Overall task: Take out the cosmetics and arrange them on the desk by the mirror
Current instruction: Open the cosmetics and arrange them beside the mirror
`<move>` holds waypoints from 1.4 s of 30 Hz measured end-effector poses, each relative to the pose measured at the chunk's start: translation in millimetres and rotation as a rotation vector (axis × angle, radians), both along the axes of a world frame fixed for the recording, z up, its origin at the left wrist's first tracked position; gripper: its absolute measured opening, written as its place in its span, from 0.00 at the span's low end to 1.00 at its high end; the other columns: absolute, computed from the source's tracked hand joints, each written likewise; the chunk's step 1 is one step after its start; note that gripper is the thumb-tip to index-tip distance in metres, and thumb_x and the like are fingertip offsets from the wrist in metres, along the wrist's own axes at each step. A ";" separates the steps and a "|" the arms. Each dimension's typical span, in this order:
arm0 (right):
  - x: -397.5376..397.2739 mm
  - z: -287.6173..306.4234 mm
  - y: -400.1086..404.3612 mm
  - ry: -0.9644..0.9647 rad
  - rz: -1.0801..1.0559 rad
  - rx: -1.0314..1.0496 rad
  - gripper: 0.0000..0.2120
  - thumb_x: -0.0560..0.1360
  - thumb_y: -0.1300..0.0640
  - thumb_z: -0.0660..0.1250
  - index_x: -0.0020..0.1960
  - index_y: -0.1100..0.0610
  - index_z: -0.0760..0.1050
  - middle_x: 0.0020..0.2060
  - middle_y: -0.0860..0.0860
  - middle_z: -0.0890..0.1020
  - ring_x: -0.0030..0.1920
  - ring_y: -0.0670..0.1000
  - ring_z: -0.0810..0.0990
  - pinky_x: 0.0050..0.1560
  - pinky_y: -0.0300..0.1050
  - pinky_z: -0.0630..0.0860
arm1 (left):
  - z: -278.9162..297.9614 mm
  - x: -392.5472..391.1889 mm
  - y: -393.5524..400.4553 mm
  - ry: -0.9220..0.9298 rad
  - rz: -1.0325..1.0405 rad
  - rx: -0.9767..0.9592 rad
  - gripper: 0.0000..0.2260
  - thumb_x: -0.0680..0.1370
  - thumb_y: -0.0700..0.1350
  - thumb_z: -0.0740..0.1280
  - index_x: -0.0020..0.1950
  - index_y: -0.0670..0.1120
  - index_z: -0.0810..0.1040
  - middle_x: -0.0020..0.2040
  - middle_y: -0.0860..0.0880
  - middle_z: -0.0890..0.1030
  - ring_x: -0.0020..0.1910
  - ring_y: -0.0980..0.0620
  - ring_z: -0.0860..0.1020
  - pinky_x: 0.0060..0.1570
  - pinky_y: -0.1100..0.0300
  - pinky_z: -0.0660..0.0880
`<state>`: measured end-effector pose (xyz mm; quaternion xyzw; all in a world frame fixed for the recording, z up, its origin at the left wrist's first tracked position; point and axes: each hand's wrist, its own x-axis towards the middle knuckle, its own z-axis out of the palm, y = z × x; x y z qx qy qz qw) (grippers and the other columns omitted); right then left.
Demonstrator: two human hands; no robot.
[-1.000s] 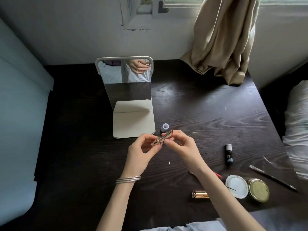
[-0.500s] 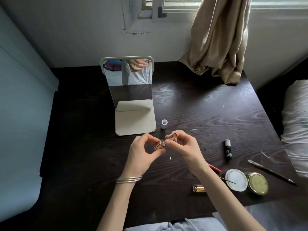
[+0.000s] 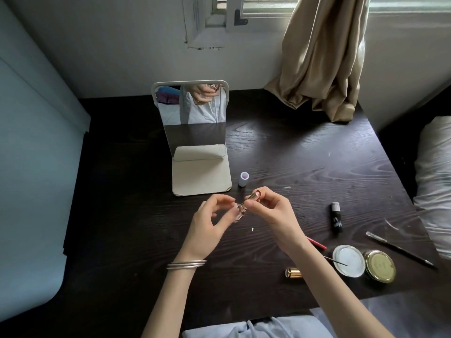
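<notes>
Above the dark wooden desk (image 3: 305,162), both hands hold a small gold tube (image 3: 251,198) with a clear base. My left hand (image 3: 210,225) pinches the clear lower end and my right hand (image 3: 271,213) grips the gold upper part, tilted up to the right. The white standing mirror (image 3: 192,118) is just beyond them. A small white cap-like bottle (image 3: 243,179) stands beside the mirror's base. A black tube (image 3: 336,217), a red pencil (image 3: 316,243), a gold tube (image 3: 293,273), a white round lid (image 3: 348,261) and a gold-lidded jar (image 3: 380,265) lie to the right.
A thin metal spatula (image 3: 400,250) lies near the desk's right edge. A beige curtain (image 3: 322,57) hangs onto the desk's back right corner. A pale blue panel (image 3: 29,167) borders the left side, and white bedding (image 3: 436,191) sits beyond the right edge.
The hands have kept hold of the gold tube and shifted slightly; the left fingers have moved down onto its clear end. The camera view has tilted a little.
</notes>
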<state>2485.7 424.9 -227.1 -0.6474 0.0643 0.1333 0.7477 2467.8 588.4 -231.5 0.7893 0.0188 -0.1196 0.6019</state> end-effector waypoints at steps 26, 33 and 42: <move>4.0 -3.8 -6.6 0.012 0.021 0.061 0.06 0.65 0.60 0.73 0.38 0.59 0.77 0.40 0.56 0.79 0.43 0.51 0.78 0.48 0.38 0.75 | 0.5 5.8 -3.4 0.001 -0.028 -0.050 0.18 0.71 0.48 0.72 0.59 0.54 0.73 0.46 0.63 0.81 0.52 0.63 0.78 0.57 0.58 0.71; 5.9 -6.6 -10.7 -0.006 0.008 0.046 0.03 0.64 0.58 0.74 0.38 0.55 0.81 0.37 0.48 0.79 0.43 0.50 0.76 0.48 0.37 0.74 | 1.6 2.9 -5.7 0.013 0.000 -0.050 0.18 0.71 0.48 0.72 0.59 0.53 0.74 0.44 0.58 0.84 0.51 0.61 0.79 0.58 0.58 0.71; 6.3 -7.1 -8.0 0.001 0.011 0.037 0.03 0.64 0.57 0.74 0.35 0.51 0.81 0.38 0.46 0.81 0.45 0.49 0.77 0.50 0.39 0.74 | -1.5 5.4 -4.6 -0.028 -0.034 0.033 0.10 0.73 0.48 0.71 0.54 0.55 0.78 0.49 0.62 0.81 0.54 0.62 0.76 0.57 0.63 0.70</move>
